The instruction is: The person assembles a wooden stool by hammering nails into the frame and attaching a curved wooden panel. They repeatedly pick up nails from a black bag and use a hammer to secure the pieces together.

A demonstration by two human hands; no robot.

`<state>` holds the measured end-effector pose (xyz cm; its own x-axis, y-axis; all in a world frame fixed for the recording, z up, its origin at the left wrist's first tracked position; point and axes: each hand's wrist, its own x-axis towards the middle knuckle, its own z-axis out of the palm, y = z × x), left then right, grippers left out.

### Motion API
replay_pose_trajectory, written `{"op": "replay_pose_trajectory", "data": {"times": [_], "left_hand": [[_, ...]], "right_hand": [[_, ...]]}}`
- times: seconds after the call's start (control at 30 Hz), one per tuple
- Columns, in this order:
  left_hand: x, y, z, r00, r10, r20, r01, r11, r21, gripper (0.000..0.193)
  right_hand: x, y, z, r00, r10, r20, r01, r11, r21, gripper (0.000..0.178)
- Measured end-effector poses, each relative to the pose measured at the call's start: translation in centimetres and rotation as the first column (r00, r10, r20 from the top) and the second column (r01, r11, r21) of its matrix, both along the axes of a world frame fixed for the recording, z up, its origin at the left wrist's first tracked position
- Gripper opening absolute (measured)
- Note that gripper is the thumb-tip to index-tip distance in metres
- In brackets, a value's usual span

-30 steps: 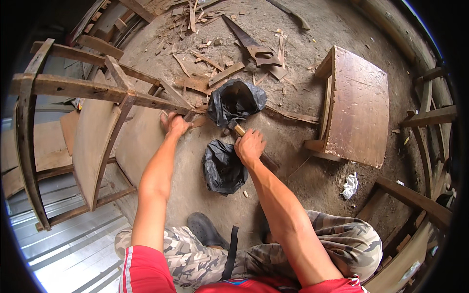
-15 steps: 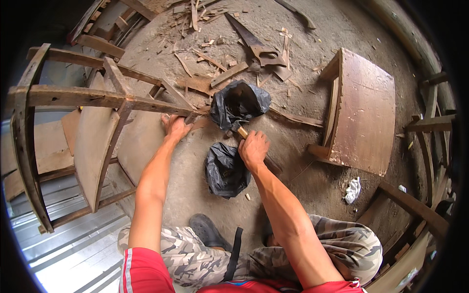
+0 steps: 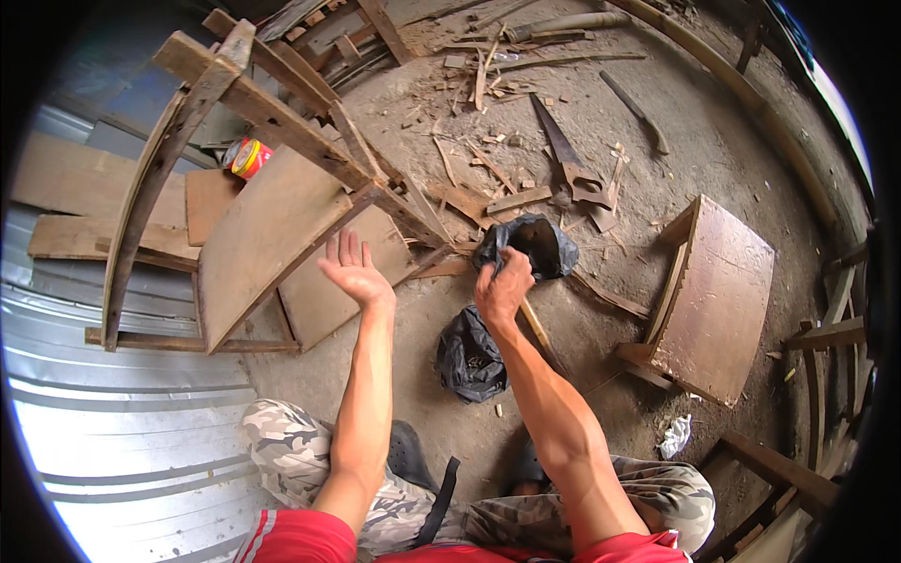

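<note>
My left hand (image 3: 358, 274) is raised palm up beside the wooden chair frame (image 3: 282, 113), its fingers stretched and nothing in it. My right hand (image 3: 504, 284) is at the near edge of an open black plastic bag (image 3: 552, 246). Its fingers are curled together against the bag; whatever they pinch is hidden. From beneath that hand a tool's wooden handle (image 3: 537, 330) slants along the floor, its head out of sight. Just nearer to me sits a second black plastic bag (image 3: 466, 361), partly behind my right forearm.
A handsaw (image 3: 572, 169) lies among wood scraps (image 3: 483, 164) beyond the bags. On the right stands a brown wooden piece with a curved panel (image 3: 718, 305). Boards (image 3: 103, 188) and a red-and-yellow can (image 3: 251, 158) are at left, near corrugated metal sheeting (image 3: 122, 422).
My right hand has let go of the wooden handle and moved to the far bag. My left hand has come off the chair frame and turned palm up. The view has shifted.
</note>
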<state>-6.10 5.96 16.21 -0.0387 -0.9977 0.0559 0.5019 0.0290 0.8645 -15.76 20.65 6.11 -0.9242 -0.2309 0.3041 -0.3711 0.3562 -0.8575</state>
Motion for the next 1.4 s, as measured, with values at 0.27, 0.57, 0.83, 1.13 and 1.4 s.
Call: {"op": "replay_pose_trajectory", "data": {"times": [0.27, 0.57, 0.83, 1.13, 1.4], "left_hand": [[3.7, -4.6, 7.4, 0.889, 0.38, -0.257, -0.309, 0.91, 0.275, 0.07], [5.4, -6.6, -4.0, 0.927, 0.214, 0.309, -0.263, 0.956, 0.127, 0.052], [6.5, -13.1, -2.1, 0.399, 0.313, 0.862, 0.218, 0.881, -0.42, 0.035], [11.7, 0.4, -6.6, -0.146, -0.037, 0.989, 0.811, 0.568, 0.141, 0.042], [15.8, -4.7, -3.1, -0.232, -0.265, 0.936, 0.428, 0.836, 0.343, 0.092]], "right_hand": [[1.3, -11.6, 15.5, 0.81, 0.249, 0.531, 0.167, 0.77, -0.615, 0.025], [2.9, -11.0, 12.2, 0.732, 0.13, 0.668, 0.34, 0.781, -0.524, 0.024], [4.4, -7.1, 6.2, 0.807, 0.013, 0.591, 0.245, 0.902, -0.355, 0.027], [4.1, -6.4, 4.1, 0.777, -0.003, 0.63, 0.237, 0.928, -0.288, 0.026], [9.2, -9.9, 8.3, 0.85, 0.503, 0.154, -0.425, 0.829, -0.363, 0.017]]}}
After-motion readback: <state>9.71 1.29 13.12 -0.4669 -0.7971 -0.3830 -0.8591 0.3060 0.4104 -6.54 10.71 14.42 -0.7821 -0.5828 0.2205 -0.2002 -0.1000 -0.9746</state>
